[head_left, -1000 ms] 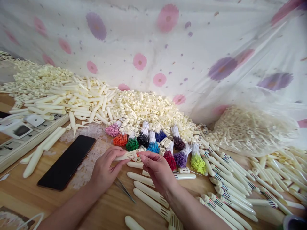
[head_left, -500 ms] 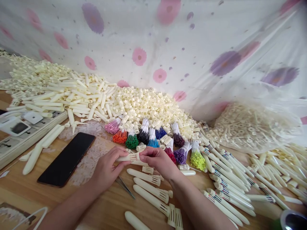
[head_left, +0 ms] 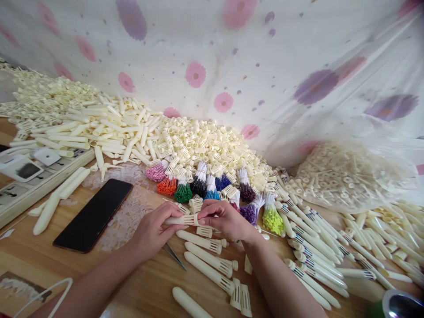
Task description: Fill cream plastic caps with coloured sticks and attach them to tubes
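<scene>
Between my two hands lies a cream pen barrel (head_left: pixel 185 220) with a slotted end, held level above the table. My left hand (head_left: pixel 154 229) is closed round its left part. The thumb and fingers of my right hand (head_left: pixel 223 219) pinch the slotted end at the right; whether a separate small part is in that pinch is hidden. Just below, several slotted pen barrels (head_left: pixel 208 274) lie in a slanting row, with loose slotted sleeves (head_left: pixel 245 300) beside them. Tweezers (head_left: pixel 175 257) rest on the wood below my left hand.
Bundles of coloured pen refills, such as a yellow bundle (head_left: pixel 273 220), stand before a heap of slotted sleeves (head_left: pixel 205 143). A black phone (head_left: pixel 94 216) and a power strip (head_left: pixel 43 185) lie left. Filled pens (head_left: pixel 318 260) and a bag of parts (head_left: pixel 351 176) are at right.
Both hands and the pen barrel have shifted slightly right and down in the view. Both hands keep their hold on the barrel. The view itself has also tilted a little.
</scene>
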Action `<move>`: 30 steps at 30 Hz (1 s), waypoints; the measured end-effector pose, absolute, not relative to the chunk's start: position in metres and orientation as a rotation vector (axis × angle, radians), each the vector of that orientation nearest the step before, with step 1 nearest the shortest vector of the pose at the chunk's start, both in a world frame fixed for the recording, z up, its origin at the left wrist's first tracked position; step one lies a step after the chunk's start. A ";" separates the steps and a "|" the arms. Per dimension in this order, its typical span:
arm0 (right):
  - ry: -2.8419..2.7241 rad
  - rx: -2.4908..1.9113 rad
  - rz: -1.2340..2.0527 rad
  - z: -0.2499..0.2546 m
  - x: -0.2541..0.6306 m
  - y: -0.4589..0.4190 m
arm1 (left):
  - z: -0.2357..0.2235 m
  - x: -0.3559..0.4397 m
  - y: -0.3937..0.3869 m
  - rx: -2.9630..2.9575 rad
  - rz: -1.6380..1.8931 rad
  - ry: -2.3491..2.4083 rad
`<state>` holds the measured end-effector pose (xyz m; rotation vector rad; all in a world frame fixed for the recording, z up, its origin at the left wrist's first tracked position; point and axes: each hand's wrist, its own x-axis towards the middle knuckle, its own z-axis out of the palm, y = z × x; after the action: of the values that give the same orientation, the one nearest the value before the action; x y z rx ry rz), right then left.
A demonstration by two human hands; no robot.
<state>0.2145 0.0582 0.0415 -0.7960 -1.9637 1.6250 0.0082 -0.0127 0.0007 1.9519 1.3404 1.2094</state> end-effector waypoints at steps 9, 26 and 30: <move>-1.981 -0.854 1.440 0.032 0.207 0.053 | 0.000 0.009 -0.014 1.858 1.167 1.405; -1.529 -1.046 1.963 0.035 0.205 0.049 | 0.004 0.014 -0.018 1.678 1.129 1.516; -1.468 -1.024 1.976 0.034 0.203 0.047 | 0.003 0.012 -0.017 1.713 1.150 1.531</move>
<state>0.2035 0.0471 0.0338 -1.0237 -1.4677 1.9760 0.0121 -0.0172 0.0028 1.7133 1.5309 1.1496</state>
